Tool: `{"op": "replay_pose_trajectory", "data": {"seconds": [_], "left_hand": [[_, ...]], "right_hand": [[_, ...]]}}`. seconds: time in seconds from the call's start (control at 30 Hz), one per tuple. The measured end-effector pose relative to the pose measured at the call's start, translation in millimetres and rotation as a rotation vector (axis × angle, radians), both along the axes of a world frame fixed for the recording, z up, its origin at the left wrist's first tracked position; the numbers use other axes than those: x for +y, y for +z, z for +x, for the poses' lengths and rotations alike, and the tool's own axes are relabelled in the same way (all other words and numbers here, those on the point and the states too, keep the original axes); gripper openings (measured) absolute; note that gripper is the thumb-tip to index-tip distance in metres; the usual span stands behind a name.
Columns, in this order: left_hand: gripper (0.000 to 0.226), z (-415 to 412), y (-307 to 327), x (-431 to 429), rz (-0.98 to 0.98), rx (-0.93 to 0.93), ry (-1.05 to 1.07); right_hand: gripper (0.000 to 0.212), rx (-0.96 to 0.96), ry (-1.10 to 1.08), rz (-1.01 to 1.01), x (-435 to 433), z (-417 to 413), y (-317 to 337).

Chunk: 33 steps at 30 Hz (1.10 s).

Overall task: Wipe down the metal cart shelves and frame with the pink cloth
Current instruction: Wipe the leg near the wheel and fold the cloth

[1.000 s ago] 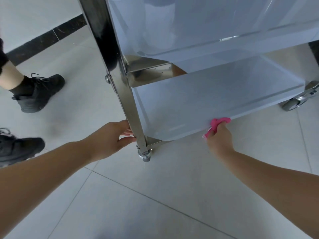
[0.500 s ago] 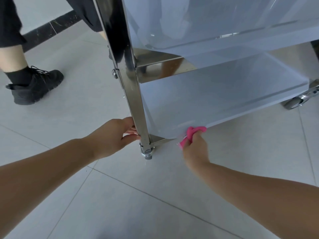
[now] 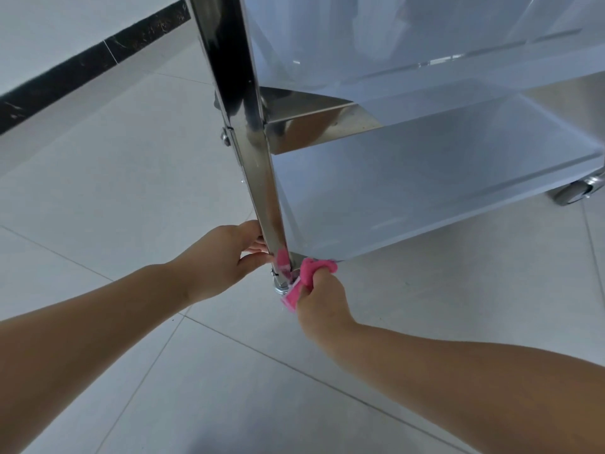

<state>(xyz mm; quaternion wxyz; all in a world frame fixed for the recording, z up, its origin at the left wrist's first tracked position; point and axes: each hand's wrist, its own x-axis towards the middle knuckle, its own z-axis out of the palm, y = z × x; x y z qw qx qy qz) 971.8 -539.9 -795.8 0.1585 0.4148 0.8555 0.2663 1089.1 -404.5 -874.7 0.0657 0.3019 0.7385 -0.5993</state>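
A shiny metal cart fills the upper right, its corner post running down to a foot near the floor. The bottom shelf and the shelf above look pale blue-grey. My left hand grips the post low down, fingers wrapped behind it. My right hand holds the bunched pink cloth and presses it against the bottom corner where the shelf edge meets the post. Pink reflects in the post's lower end.
The floor is pale tile with grout lines. A black skirting strip runs along the wall at upper left. One caster wheel shows at the right edge under the bottom shelf.
My right hand has slid the pink cloth leftward along the bottom shelf's front edge to the corner post. My left hand stays on the post. The shoes and legs at left have left view.
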Motion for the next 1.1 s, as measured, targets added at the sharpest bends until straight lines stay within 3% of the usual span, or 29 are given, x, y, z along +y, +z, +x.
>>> {"op": "replay_pose_trajectory", "data": {"seconds": [0.07, 0.13, 0.23, 0.3, 0.43, 0.57, 0.67, 0.73, 0.93, 1.03, 1.1], "left_hand": [[0.016, 2.7, 0.5, -0.3, 0.011, -0.015, 0.016], [0.022, 7.2, -2.3, -3.8, 0.008, -0.051, 0.063], [0.062, 13.2, -17.3, -19.3, -0.229, -0.021, 0.112], [0.083, 22.9, -29.6, -26.4, -0.405, -0.018, 0.013], [0.039, 57.7, -45.1, -6.0, -0.447, -0.196, -0.039], [0.024, 81.9, -55.6, 41.3, -0.226, -0.541, 0.080], [0.020, 90.7, -62.3, 80.7, -0.020, -0.702, 0.206], [0.025, 96.5, -68.8, 106.8, 0.068, -0.782, 0.254], [0.010, 133.9, -63.9, 186.1, 0.111, -0.941, 0.029], [0.030, 168.8, -63.3, 209.2, 0.138, -1.137, -0.053], [0.036, 201.5, -59.9, 221.6, 0.104, -1.196, -0.219]], "right_hand": [[0.015, 0.051, -0.024, -0.202, -2.0, -0.6, 3.8], [0.016, 0.068, 0.125, -0.181, -2.6, 5.2, 13.3], [0.013, 0.082, 0.253, -0.277, 12.3, 15.2, 22.6], [0.021, 0.058, 0.306, -0.278, 24.3, 23.6, 29.1], [0.041, 0.001, 0.245, -0.330, 52.7, 36.3, 20.8], [0.052, -0.027, 0.081, -0.558, 77.7, 47.3, 15.0], [0.046, 0.044, -0.101, -0.703, 100.8, 60.5, 19.7], [0.043, 0.068, -0.219, -0.652, 120.0, 72.4, 28.4], [0.046, 0.031, -0.501, -0.221, 158.4, 141.2, 57.3], [0.047, -0.079, -0.655, -0.037, 158.6, 182.9, 67.2], [0.045, -0.197, -0.710, 0.137, 147.9, 221.2, 73.5]]}}
